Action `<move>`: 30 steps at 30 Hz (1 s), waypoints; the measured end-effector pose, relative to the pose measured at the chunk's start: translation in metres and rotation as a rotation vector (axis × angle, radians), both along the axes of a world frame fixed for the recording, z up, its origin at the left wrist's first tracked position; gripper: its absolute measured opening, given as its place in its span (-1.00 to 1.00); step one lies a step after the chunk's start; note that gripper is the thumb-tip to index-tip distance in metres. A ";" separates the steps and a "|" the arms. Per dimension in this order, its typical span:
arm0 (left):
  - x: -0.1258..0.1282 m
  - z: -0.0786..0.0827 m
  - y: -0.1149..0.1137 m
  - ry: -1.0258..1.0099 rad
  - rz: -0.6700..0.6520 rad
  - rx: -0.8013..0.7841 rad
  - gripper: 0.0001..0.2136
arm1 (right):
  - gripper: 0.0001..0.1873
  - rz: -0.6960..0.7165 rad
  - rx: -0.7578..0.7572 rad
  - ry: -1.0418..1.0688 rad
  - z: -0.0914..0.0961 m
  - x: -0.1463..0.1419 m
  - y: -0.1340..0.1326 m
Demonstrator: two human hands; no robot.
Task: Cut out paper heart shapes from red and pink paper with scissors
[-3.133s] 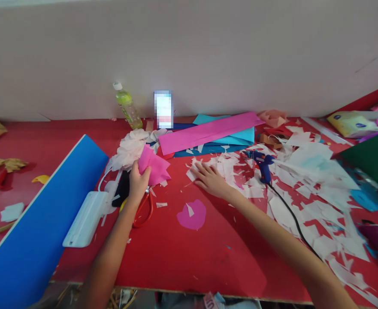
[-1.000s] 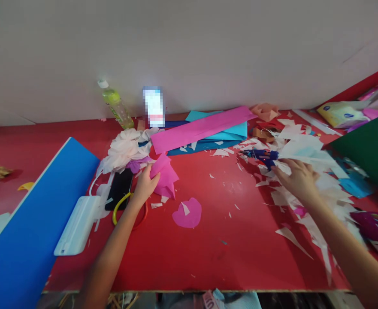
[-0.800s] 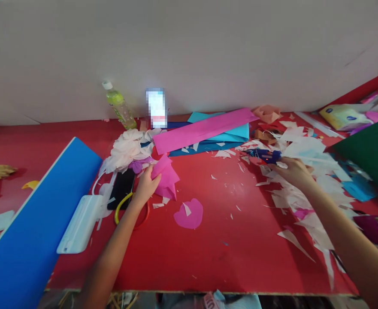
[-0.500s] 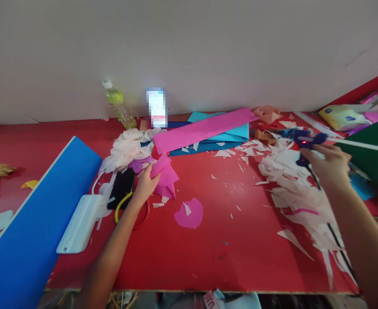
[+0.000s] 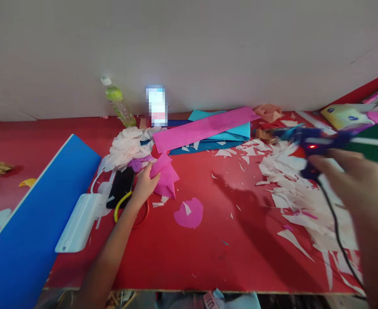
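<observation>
My left hand (image 5: 146, 182) pinches a folded piece of bright pink paper (image 5: 165, 175) with pointed edges. My right hand (image 5: 352, 182) is raised at the right, closed on a dark blue glue gun (image 5: 319, 143) with a lit red light. A glue stick sticks out of its back and a black cord (image 5: 335, 223) hangs down. A pink petal-shaped paper (image 5: 193, 214) lies flat between the hands, a white scrap on it. Beside my left hand sits a white paper flower (image 5: 124, 148), with purple paper (image 5: 139, 163) under it.
Yellow-handled scissors (image 5: 119, 206) and a black phone (image 5: 121, 189) lie beneath my left forearm. At the left are a white power strip (image 5: 77, 227) and a blue board (image 5: 37, 214). Along the wall stand a bottle (image 5: 119, 103) and lit phone (image 5: 156, 105); white scraps (image 5: 304, 206) pile up at right.
My right hand has lifted the glue gun off the scrap pile and brought it nearer, its shadow now falling on the table. My left hand stays put with the pink paper.
</observation>
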State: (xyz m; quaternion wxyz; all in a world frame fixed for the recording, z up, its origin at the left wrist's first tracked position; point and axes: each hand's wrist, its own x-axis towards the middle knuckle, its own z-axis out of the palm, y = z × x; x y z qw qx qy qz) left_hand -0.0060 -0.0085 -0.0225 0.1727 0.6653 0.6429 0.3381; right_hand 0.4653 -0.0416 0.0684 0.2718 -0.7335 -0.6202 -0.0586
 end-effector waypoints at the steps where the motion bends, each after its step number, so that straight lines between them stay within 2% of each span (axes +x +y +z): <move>1: 0.000 0.000 0.000 -0.003 0.002 0.006 -0.68 | -0.45 0.070 -0.044 0.030 -0.007 -0.022 0.003; 5: -0.002 -0.002 0.000 -0.006 0.002 0.012 -0.68 | -0.42 0.264 -0.097 0.074 -0.049 -0.093 0.011; 8: -0.005 -0.003 0.001 -0.010 0.015 0.010 -0.68 | -0.51 0.316 -0.121 0.041 -0.077 -0.121 0.011; 10: -0.007 -0.003 0.001 -0.015 0.023 0.009 -0.67 | -0.58 0.330 -0.112 -0.020 -0.087 -0.131 0.012; 14: -0.007 -0.003 0.001 -0.020 0.023 0.012 -0.67 | -0.65 0.312 -0.065 -0.098 -0.092 -0.134 0.019; 21: -0.007 -0.003 0.001 -0.035 0.026 0.003 -0.65 | -0.65 0.244 -0.098 -0.060 -0.105 -0.116 0.029; 27: -0.007 -0.001 0.000 -0.050 0.008 -0.036 -0.64 | -0.61 0.248 -0.181 -0.081 -0.112 -0.115 0.023; 30: -0.007 0.000 0.000 -0.058 0.030 -0.038 -0.62 | -0.57 0.233 -0.129 -0.116 -0.111 -0.119 0.013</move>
